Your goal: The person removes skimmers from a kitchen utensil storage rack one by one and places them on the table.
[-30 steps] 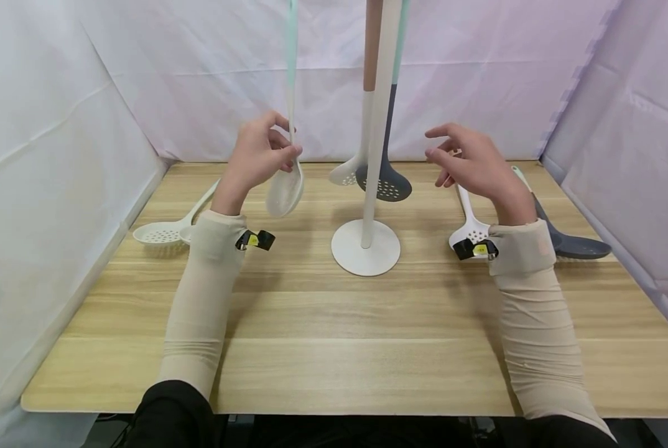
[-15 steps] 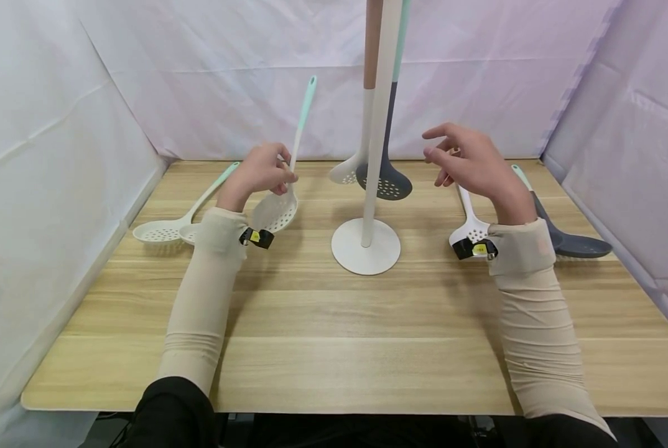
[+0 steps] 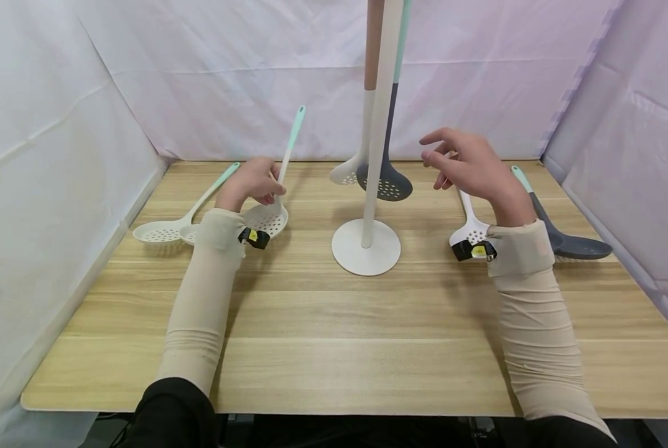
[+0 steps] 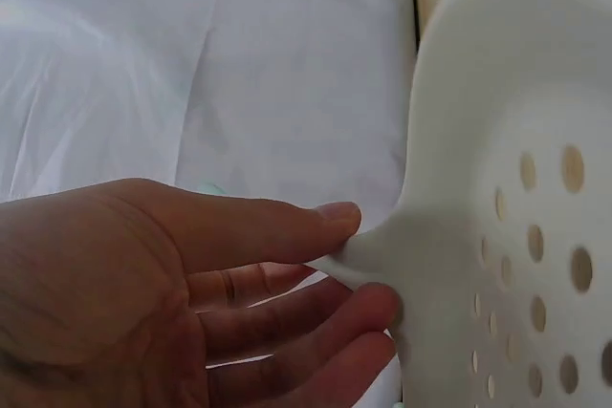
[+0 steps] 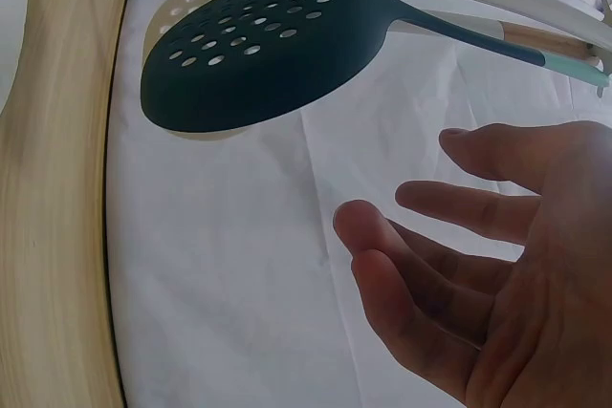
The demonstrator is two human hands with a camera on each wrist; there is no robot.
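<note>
A wooden table is seen with a tall white stand in the middle. A white spoon with holes is pinched at its neck by the curled fingers of the left hand; its bowl is low over the table, left of the stand. The right hand is held up in the air, fingers loose and apart, with nothing in it. A dark spoon is hung just beside it.

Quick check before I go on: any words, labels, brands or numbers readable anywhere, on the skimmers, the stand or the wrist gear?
No readable text in any view.
Left wrist camera: small yellow sticker, too small and blurred to read.
Right wrist camera: small yellow sticker, likewise unreadable.
White skimmer held by the left hand, dark skimmer and stand: no markings visible.
</note>
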